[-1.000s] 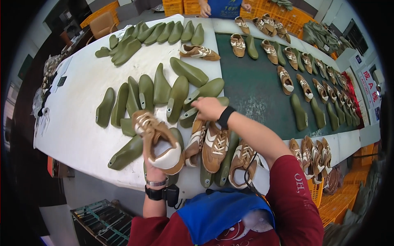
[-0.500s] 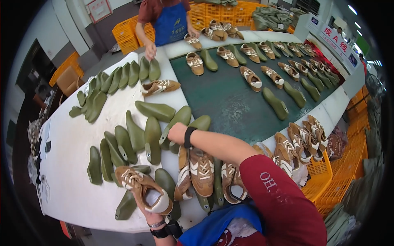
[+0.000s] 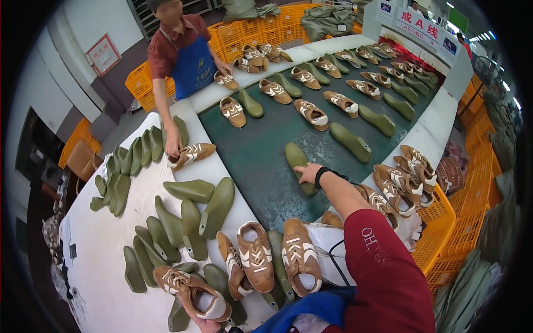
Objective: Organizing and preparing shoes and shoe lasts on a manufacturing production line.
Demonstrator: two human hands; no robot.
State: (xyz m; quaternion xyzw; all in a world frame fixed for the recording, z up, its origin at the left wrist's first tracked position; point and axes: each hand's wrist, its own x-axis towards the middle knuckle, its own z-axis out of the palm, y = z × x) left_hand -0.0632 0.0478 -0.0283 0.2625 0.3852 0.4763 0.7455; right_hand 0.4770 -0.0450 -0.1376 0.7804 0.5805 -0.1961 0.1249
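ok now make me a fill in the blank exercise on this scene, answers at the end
The person's left hand holds a brown laced shoe with a ____ heel patch.
The right hand, touching an olive-green foot-shaped last, wears a ____ wristband.
Across the white table, a short-sleeved co-worker wears a ____ apron.

Missing words: white; black; blue.

Orange crates and a brown chair stand lower than a red-framed wall notice.

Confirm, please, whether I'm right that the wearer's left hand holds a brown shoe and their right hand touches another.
Not quite: the head view shows the right hand touching a green shoe last; the left hand does hold a brown shoe.
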